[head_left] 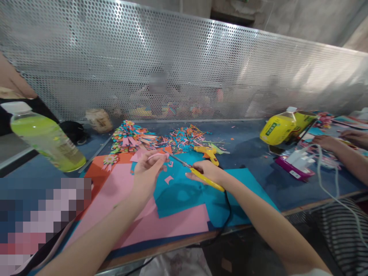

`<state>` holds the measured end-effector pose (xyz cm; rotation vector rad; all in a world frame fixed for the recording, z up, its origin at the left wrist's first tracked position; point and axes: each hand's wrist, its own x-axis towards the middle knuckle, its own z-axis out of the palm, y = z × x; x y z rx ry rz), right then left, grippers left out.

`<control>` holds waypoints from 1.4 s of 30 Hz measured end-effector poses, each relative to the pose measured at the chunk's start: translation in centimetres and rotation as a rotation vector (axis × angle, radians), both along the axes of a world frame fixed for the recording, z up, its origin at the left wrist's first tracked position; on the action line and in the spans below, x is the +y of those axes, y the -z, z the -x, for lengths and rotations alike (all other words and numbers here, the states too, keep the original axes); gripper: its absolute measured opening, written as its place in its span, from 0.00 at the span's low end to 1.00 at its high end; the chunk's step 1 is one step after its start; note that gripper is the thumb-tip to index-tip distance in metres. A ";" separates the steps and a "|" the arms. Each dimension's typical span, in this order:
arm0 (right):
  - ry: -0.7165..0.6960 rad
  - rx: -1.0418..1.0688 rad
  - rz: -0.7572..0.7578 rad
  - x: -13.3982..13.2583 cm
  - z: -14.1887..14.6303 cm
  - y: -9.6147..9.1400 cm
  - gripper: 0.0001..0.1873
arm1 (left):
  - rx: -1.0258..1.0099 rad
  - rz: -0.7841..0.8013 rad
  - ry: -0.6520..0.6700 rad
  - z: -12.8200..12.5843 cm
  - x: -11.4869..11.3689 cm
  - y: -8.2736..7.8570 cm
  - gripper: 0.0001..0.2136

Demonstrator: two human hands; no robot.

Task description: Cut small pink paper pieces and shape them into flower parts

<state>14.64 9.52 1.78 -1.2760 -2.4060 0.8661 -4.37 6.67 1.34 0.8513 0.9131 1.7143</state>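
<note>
My left hand (pixel 148 168) pinches a small piece of pink paper (pixel 157 155) between thumb and fingers. In my right hand (pixel 208 173) is a pair of scissors (pixel 205 179) with yellow handles, its blades pointing left toward the pink piece. Below both hands lie blue paper sheets (pixel 181 195) and a larger pink sheet (pixel 120 191), with an orange sheet (pixel 96 168) partly under it. A small pink offcut (pixel 169 179) rests on the blue paper. Just beyond my right hand is a yellow glue gun (pixel 207 152).
Behind the hands sit a pile of layered paper flowers (pixel 130 138) and a heap of coloured paper strips (pixel 185 138). A green drink bottle (pixel 43 138) stands left; a yellow bottle (pixel 278 126) and a purple packet (pixel 293 168) are right. A co-worker's hand (pixel 324 143) is at far right. A perforated metal panel (pixel 184 57) borders the table.
</note>
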 end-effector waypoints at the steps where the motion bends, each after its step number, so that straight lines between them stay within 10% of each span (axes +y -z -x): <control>1: 0.001 0.000 0.002 0.0 0.0 0.0 0.22 | 0.000 0.001 -0.004 0.0 0.0 0.0 0.14; 42: -0.005 0.017 -0.004 0.5 -0.4 0.7 0.22 | 0.010 0.024 0.067 0.0 0.1 0.0 0.17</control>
